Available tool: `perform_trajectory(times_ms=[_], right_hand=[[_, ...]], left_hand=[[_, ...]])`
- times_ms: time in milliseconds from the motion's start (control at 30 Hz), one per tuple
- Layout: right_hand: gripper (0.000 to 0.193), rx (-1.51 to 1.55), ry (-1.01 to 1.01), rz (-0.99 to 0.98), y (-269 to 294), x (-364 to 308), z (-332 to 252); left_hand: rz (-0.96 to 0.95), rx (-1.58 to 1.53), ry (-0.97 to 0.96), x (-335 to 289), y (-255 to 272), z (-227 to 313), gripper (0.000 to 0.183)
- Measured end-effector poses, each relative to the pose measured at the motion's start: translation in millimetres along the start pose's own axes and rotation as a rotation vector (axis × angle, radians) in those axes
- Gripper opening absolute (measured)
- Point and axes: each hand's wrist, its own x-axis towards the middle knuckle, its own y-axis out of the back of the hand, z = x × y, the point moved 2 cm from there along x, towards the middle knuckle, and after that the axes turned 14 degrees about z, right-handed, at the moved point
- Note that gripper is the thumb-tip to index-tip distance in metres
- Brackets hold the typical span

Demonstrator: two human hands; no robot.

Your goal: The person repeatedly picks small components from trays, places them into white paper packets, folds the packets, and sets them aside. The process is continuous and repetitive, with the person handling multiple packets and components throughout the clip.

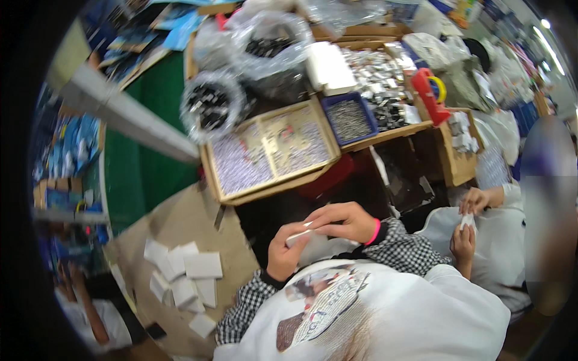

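left hand (284, 256): fingers curled narrow, holding white pc; thumb side up, back of hand twd person's left
right hand (346, 221): fingers bunched nearly straight, reaching across from the right; thumb + fingertips closed on upper end of same pc
white pc (298, 238): btwn both hands, in front of the chest; small, flat-edged, tilted, mostly hidden by fingers, so full shape can't tell
pink band (376, 231): round r wrist, just above the cuff
checked sleeves (407, 248): blk/wht, both forearms
white boxes (203, 265): loose pile, well to l of l hand, some overlapping, flat
brown board (232, 253): under the pile, l side
divided tray (280, 180): beyond hands, 2 sections w/ many tiny pale pcs
blue bin (360, 139): just r of tray, full of thin metal bits
clear bags (236, 99): behind tray, w/ blk parts
carton (394, 136): r of bin, heaped w/ silver, wht + blk pcs
red tape dispenser (424, 93): at carton's r edge, yellow roll
co-worker's hands (475, 200): far r, apart from person's own, holding another small wht item
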Motion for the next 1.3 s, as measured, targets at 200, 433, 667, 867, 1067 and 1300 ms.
perform_trajectory(times_ms=[200,433,667,867,1067,1300], right_hand=[[0.017,0.157,-0.124,0.209,19,-2,19],[0.023,0.062,0.053,1.52,223,18,83],[0.031,-0.318,0.063,1.922,424,-17,107],[0.042,-0.661,-0.396,1.352,483,-3,69],[0.036,-0.626,-0.634,1.011,484,-3,40],[0.03,-0.555,-0.687,1.012,503,2,56]], left_hand=[[-0.024,0.039,-0.088,15,-16,2,0.016],[-0.076,-0.071,0.103,26,-16,-9,0.017],[-0.035,0.041,0.136,36,-24,-11,0.016],[-0.05,0.137,0.171,46,-47,4,0.026],[-0.043,0.13,0.269,53,-68,14,0.019],[-0.074,0.121,0.233,57,-82,19,0.02]])
